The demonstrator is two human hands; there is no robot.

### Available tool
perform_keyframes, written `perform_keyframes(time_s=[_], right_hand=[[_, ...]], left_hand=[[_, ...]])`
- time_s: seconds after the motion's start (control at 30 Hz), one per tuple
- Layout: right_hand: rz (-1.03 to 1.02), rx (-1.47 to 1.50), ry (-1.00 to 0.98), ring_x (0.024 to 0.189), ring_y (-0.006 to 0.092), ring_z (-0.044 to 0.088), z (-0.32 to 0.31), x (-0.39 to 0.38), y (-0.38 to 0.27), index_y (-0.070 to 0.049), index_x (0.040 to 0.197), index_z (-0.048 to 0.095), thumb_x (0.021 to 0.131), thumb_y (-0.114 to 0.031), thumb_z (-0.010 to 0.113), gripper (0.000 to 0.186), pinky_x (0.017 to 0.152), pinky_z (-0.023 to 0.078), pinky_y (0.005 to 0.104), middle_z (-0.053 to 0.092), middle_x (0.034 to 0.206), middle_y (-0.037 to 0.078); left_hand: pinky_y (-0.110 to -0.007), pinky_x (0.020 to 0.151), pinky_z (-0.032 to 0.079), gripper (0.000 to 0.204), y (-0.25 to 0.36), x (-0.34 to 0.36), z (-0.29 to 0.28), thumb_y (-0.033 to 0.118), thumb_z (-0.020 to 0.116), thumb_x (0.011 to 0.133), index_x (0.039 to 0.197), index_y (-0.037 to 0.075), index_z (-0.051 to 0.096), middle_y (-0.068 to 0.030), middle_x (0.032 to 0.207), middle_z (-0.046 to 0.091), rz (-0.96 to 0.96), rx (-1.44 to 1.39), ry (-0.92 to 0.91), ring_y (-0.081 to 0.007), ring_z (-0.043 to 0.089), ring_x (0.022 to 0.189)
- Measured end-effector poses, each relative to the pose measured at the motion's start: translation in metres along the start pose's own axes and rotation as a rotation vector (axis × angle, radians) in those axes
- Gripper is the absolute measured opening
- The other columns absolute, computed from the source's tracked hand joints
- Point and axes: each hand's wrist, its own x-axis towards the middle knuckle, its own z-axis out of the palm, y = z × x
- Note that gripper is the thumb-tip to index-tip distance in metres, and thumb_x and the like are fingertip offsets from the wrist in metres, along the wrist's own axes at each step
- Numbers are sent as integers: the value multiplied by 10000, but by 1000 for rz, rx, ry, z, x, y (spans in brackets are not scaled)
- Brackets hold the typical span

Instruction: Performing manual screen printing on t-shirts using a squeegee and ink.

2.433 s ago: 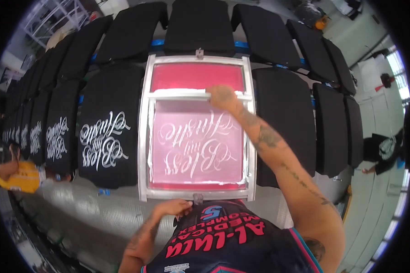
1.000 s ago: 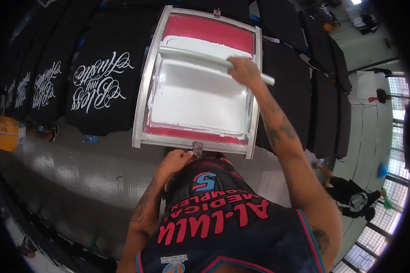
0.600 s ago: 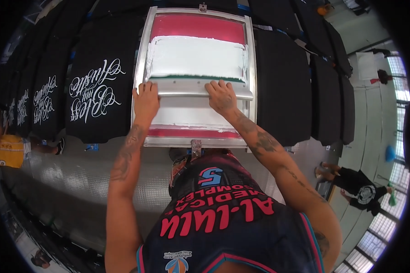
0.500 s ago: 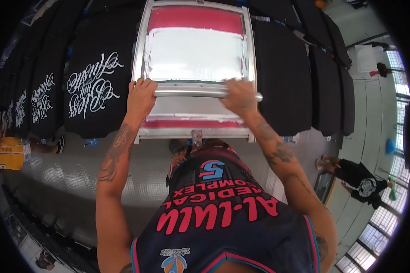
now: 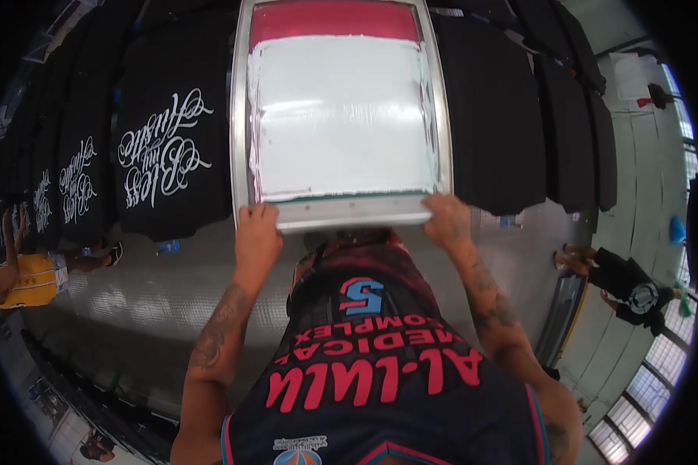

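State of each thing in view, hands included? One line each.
Left hand: closed on the squeegee's left end
Right hand: closed on its right end, slightly blurred
Squeegee: crosswise at the screen's near end
White ink: spread over most of the screen
Red band: uncoated, at the far end
Black shirt, left: printed white
Black shirt, right: no print visible

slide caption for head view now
Left hand and right hand hold a squeegee at the near end of a white-coated screen beside black garments.
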Motion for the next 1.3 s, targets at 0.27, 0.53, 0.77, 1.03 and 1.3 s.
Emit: perform_keyframes(time_s=[0.27,0.53,0.77,1.03,1.3], right_hand=[[36,-124,19,744,331,687,14,130,34,-120,806,710,658,-116,691,149,710,572,446,701,801,95],[33,-176,-61,855,375,725,2,347,82,-140,989,778,738,-360,742,335,799,588,467,743,878,167],[40,-92,-98,821,330,722,-24,114,34,-152,907,771,716,-278,764,228,739,572,460,748,875,89],[155,-37,-265,775,331,674,-16,42,4,-134,809,745,672,-119,674,155,693,541,487,728,826,92],[43,-84,-37,724,326,645,2,39,12,-124,779,679,594,-115,674,186,637,538,460,669,781,71]], left_hand=[[-466,741,572,202,-25,149,9,20,694,666,866,45,676,-102,946,660,-34,243,-46,-367,593,945],[-475,847,568,260,-75,354,-12,170,689,762,965,14,732,-236,977,721,13,308,-48,-400,701,969],[-457,758,585,181,-10,140,-42,94,762,737,906,72,702,-94,952,683,94,292,-144,-334,647,936],[-462,703,557,164,-3,46,-9,-17,643,711,851,68,644,-82,906,645,45,156,-143,-333,608,903],[-472,718,582,149,-1,59,4,5,655,714,853,57,654,-99,946,664,-36,218,-97,-358,609,961]])
